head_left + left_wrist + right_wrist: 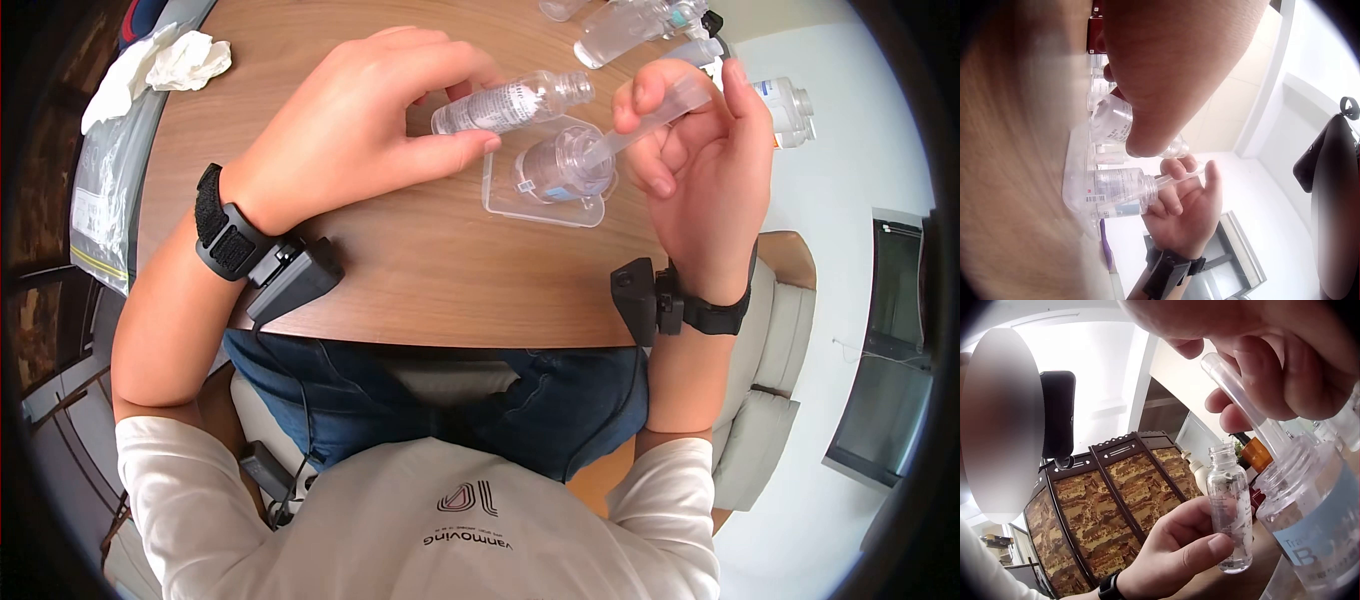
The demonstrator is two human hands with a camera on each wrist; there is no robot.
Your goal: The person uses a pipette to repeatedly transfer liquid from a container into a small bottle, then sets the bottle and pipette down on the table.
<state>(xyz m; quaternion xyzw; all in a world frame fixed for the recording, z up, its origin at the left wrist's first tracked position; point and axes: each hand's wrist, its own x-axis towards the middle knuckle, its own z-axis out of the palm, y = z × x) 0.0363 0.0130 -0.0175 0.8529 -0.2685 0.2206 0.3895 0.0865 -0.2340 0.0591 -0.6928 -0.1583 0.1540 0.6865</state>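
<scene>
In the head view my left hand (375,125) grips a small clear bottle (500,105), tilted, its uncapped neck pointing right. A wider clear bottle (550,172) with an open mouth stands in a shallow clear tray (530,210). From that mouth a translucent tube (660,118) slants up to my right hand (705,180), whose fingers pinch it. In the right wrist view the wider bottle has a blue label (1310,540), and the small bottle (1230,515) is beside it, not touching.
Several clear bottles (625,35) lie or stand at the table's far edge, with a white-labelled container (785,112) to their right. Crumpled white tissue (190,62) and a clear plastic bag (105,200) are at the far left. The table edge (440,345) is by my lap.
</scene>
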